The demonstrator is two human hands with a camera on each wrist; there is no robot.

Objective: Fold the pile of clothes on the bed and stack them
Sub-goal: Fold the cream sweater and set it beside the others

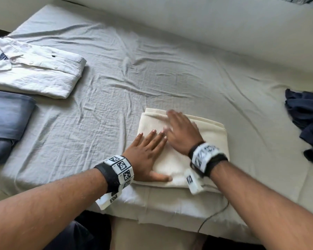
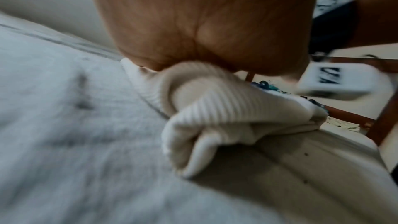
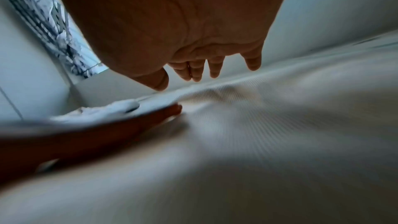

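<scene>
Bed [image 1: 152, 69] w/ grey sheet carries folded white shirt [image 1: 34, 69] far left, dark clothes pile [image 1: 307, 112] at right edge. Folded cream garment [image 1: 170, 159] lies near front edge. Left hand [image 1: 145, 156] pressed flat on it, fingers straight; right hand [image 1: 182, 132] spread open, blurred, over it.

Head view: from above near bed [image 1: 152, 73] edge, facing forward and down, wide, takes in both forearms, folded cream cloth [image 1: 202, 134], far wall. Left wrist view: very close under left hand [image 2: 204, 23], low over sheet, looking along palm toward cloth's near corner; blurred. Right wrist view: very close under right hand [image 3: 172, 23], looking along fingers over cloth top. All three share cream cloth.
</scene>
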